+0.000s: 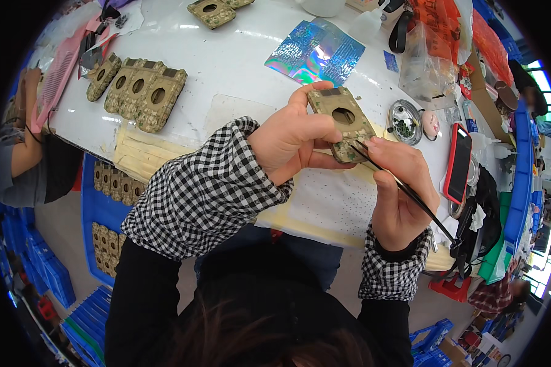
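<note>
My left hand [297, 131] grips a camouflage-painted model tank hull [356, 126] above the table, thumb on its near-left side and fingers around the edge. A round hole opens in the hull's top. Black tweezers [410, 194] are pinched in my right hand [404, 183], and their tips meet the hull's near end. Whether anything tiny sits between the tips cannot be made out. Under my hands lies a white sheet [330, 199] scattered with small dark specks. Left of my left arm, several matching hulls [159, 98] stand in a row.
A shiny holographic sheet [312, 52] lies beyond my hands. To the right are a metal dish [405, 122] of small dark pieces and a red-cased phone [458, 162]. A blue tray [98, 211] of hulls sits below the table's left edge. Another person's arm [27, 131] shows far left.
</note>
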Tool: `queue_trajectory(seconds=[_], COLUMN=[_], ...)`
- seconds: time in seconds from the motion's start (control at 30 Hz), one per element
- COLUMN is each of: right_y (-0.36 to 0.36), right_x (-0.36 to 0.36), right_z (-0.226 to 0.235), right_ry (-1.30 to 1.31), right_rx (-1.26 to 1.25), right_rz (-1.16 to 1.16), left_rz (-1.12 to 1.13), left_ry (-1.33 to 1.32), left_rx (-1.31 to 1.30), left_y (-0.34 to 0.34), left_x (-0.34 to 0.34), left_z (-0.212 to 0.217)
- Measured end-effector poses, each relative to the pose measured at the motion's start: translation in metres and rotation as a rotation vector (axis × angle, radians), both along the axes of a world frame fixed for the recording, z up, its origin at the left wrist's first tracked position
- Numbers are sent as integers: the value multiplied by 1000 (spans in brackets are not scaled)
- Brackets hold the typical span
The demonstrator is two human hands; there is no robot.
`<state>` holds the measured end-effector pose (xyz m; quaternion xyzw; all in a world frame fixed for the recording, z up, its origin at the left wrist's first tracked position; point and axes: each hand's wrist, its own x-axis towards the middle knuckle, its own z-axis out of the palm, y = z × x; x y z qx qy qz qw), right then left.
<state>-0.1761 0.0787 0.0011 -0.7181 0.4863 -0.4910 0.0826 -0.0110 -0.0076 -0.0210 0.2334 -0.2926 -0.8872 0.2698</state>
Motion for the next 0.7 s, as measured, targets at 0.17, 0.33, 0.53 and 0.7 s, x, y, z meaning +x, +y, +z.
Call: queue_trajectory(seconds=[0.17,0.33,0.53,0.7], right_y=[1,2,1,1], right_x=[0,-1,-3,-3], right_z=[1,-1,-2,-4], right_ry=[-6,-32,-78,-96], right_rx=[12,18,23,23], right_rz=[3,6,7,-5], left_rz=[-1,1,-2,10], left_ry=[9,23,74,71], left_rx=[1,11,52,55], left_y=[0,0,-2,0], left_x=[0,0,-1,-1], left_z=[-1,-1,-4,-1])
